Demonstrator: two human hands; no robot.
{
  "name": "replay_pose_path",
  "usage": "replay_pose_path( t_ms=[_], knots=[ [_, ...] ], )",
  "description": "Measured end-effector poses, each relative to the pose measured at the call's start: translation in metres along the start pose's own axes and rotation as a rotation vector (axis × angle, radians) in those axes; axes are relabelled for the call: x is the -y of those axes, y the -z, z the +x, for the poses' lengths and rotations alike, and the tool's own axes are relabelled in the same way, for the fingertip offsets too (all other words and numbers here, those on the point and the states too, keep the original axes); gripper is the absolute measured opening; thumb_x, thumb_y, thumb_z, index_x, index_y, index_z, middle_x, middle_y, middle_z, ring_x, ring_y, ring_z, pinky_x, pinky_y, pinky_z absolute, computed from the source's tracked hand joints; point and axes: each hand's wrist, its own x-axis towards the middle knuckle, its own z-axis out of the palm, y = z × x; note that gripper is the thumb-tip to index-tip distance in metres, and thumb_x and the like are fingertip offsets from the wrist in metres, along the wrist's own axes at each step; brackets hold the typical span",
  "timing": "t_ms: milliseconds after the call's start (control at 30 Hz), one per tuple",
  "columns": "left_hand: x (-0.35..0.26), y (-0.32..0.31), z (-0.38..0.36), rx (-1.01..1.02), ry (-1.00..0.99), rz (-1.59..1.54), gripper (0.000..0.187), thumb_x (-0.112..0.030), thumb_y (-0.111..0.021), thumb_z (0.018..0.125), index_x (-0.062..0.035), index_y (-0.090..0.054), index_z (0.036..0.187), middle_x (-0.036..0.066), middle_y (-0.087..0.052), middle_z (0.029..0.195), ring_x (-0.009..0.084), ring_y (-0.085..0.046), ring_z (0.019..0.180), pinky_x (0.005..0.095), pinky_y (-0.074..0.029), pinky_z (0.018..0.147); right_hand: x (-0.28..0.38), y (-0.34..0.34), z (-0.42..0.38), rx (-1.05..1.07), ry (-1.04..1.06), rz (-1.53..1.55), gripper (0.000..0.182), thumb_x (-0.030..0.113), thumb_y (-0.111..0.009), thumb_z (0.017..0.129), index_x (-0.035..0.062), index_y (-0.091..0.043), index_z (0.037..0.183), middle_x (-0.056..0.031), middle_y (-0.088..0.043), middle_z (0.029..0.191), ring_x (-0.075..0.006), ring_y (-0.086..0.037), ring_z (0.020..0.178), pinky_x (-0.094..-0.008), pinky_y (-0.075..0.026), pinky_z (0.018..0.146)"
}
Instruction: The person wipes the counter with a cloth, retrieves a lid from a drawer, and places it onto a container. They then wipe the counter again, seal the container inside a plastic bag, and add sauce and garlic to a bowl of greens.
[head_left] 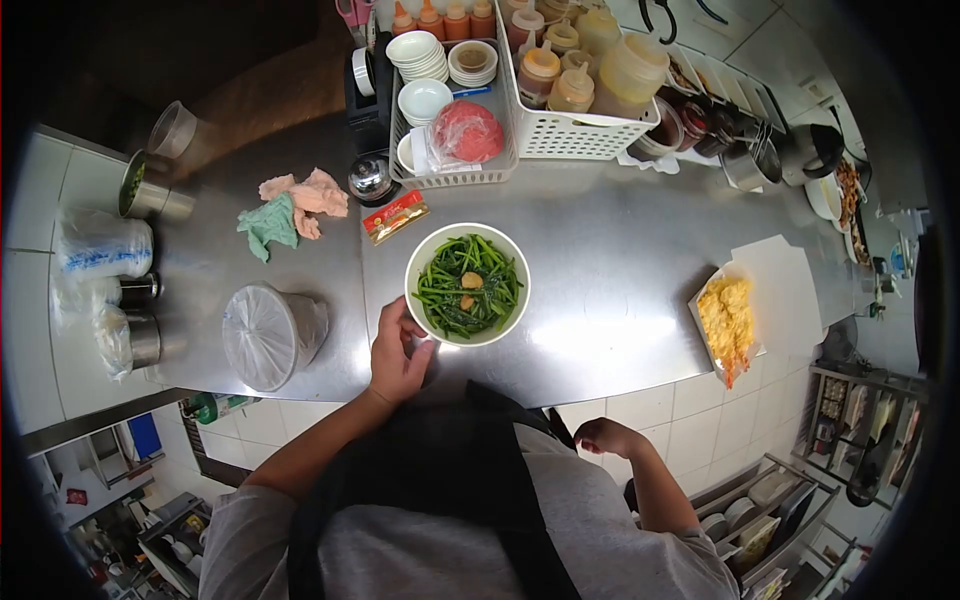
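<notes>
A white round bowl (pixel 413 318) stands on the steel counter (pixel 590 260) and holds cooked green vegetables (pixel 450 285) with pale brown pieces on top. My left hand (pixel 400 355) is at the bowl's lower left side, fingertips at its rim and thumb apart from the fingers, with nothing between them. Off the counter's front edge hangs my right hand (pixel 607 437), its fingers curled; whether anything is inside them is hidden. Just above the bowl to the left lies a red and gold packet (pixel 396 216).
Green and pink cloths (pixel 268 226) and a plastic-covered tub (pixel 262 337) lie left. Behind are a grey basket (pixel 455 180) of small dishes and a white basket (pixel 570 142) of sauce bottles. An open carton (pixel 790 290) with yellow fried food (pixel 726 318) is right.
</notes>
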Motion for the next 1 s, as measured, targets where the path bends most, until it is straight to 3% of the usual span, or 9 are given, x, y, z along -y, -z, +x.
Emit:
replay_pose_path(
  t_ms=[33,133,167,267,400,600,700,900,1000],
  knots=[
    [-0.005,0.0,0.003,0.009,0.0,0.014,0.068,-0.013,-0.065,0.086,0.0029,-0.03,0.142,0.012,-0.053,0.118,0.017,-0.06,0.085,0.0297,-0.048,0.075,-0.046,0.001,0.029,-0.065,-0.022,0.006,0.023,0.012,-0.047,0.093,0.0045,-0.069,0.097,-0.0034,-0.06,0.075,-0.0117,-0.052,0.063,-0.0255,-0.044,0.056],
    [-0.016,0.001,0.019,-0.209,0.099,-0.222,0.045,-0.016,-0.037,0.102,-0.0025,-0.031,0.145,0.011,-0.05,0.126,0.0102,-0.056,0.083,0.0238,-0.045,0.072,-0.113,0.017,0.109,-0.431,-0.004,1.024,0.02,0.024,-0.044,0.099,0.011,-0.059,0.097,-0.0009,-0.059,0.073,-0.0112,-0.048,0.057,-0.0249,-0.04,0.052],
    [-0.015,0.003,0.021,-0.197,0.097,-0.211,0.045,-0.016,-0.037,0.102,-0.0025,-0.031,0.145,0.011,-0.05,0.126,0.0102,-0.056,0.083,0.0238,-0.045,0.072,-0.105,0.026,0.123,-0.545,0.119,1.06,0.026,0.034,-0.043,0.101,0.0131,-0.056,0.092,0.0002,-0.059,0.075,-0.0106,-0.048,0.056,-0.0243,-0.038,0.05],
    [-0.012,0.007,0.022,-0.157,0.153,-0.22,0.047,-0.021,-0.04,0.102,-0.0035,-0.033,0.144,0.01,-0.05,0.126,0.0096,-0.056,0.083,0.0223,-0.045,0.071,-0.09,0.043,0.191,-0.541,0.896,1.319,0.034,0.037,-0.047,0.099,0.0084,-0.058,0.113,-0.006,-0.065,0.106,-0.0208,-0.064,0.09,-0.0337,-0.053,0.074],
    [-0.011,0.006,0.017,-0.099,0.117,-0.152,0.046,-0.021,-0.041,0.101,-0.0025,-0.035,0.143,0.01,-0.052,0.124,0.01,-0.056,0.083,0.0227,-0.045,0.071,-0.045,0.038,0.226,-0.537,1.094,1.553,0.034,0.037,-0.048,0.099,0.008,-0.058,0.115,-0.0056,-0.065,0.105,-0.0201,-0.064,0.093,-0.0352,-0.054,0.075],
    [-0.003,0.002,0.012,-0.089,0.048,-0.085,0.042,-0.02,-0.043,0.101,-0.0008,-0.039,0.138,0.005,-0.057,0.101,0.01,-0.055,0.083,0.0236,-0.046,0.072,-0.069,0.028,0.219,-0.662,0.958,1.676,0.035,0.036,-0.051,0.098,0.0074,-0.057,0.117,-0.005,-0.065,0.105,-0.0192,-0.063,0.097,-0.0375,-0.055,0.076],
    [0.003,-0.003,0.011,-0.117,-0.007,-0.033,0.043,-0.028,-0.042,0.102,-0.0004,-0.041,0.135,0.004,-0.056,0.095,0.0096,-0.053,0.081,0.0239,-0.044,0.071,-0.097,0.004,0.173,-0.963,0.441,1.567,0.039,0.033,-0.054,0.098,0.006,-0.05,0.126,-0.0102,-0.062,0.115,-0.0237,-0.063,0.101,-0.0391,-0.056,0.079],
    [0.007,-0.003,0.01,-0.038,-0.023,-0.079,0.041,-0.027,-0.036,0.103,0.0002,-0.042,0.133,0.003,-0.055,0.094,0.009,-0.051,0.082,0.0237,-0.042,0.073,-0.132,-0.056,0.147,-0.806,0.312,1.531,0.04,0.031,-0.053,0.097,0.0027,-0.047,0.126,-0.0128,-0.06,0.115,-0.023,-0.062,0.097,-0.0389,-0.055,0.084],
    [0.001,-0.007,0.011,-0.068,-0.01,-0.06,0.038,-0.024,-0.034,0.104,-0.0004,-0.041,0.133,0.002,-0.055,0.093,0.0087,-0.05,0.084,0.0233,-0.04,0.074,-0.113,-0.065,0.142,-1.036,0.201,1.562,0.041,0.029,-0.057,0.096,0.0013,-0.045,0.124,-0.0137,-0.058,0.11,-0.0221,-0.06,0.093,-0.0377,-0.054,0.08]
  ],
)
